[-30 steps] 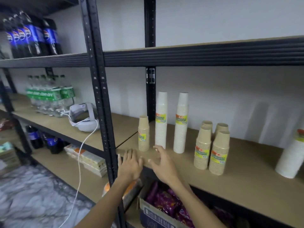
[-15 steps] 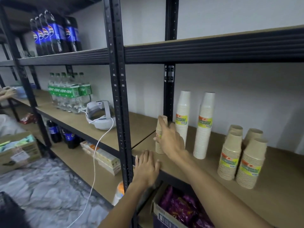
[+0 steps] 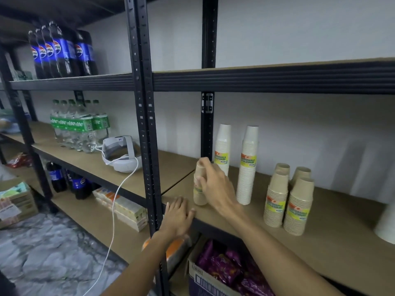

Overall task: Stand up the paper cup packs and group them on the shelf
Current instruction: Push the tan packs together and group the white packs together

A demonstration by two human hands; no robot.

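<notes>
a short brown pack of paper cups [image 3: 198,189], upright with a yellow-green label, is gripped by the right hand [image 3: 215,184] near the left end of the shelf [image 3: 333,227], just beside two tall white packs [image 3: 235,161]. the left hand [image 3: 178,216] is laid flat, fingers spread, on the shelf edge

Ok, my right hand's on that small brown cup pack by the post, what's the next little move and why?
Probably slide it right, toward the four brown packs. The small brown pack already stands upright under your right hand, but it sits alone left of the two tall white packs, apart from its matching group. Your left hand rests flat on the shelf edge.
</notes>
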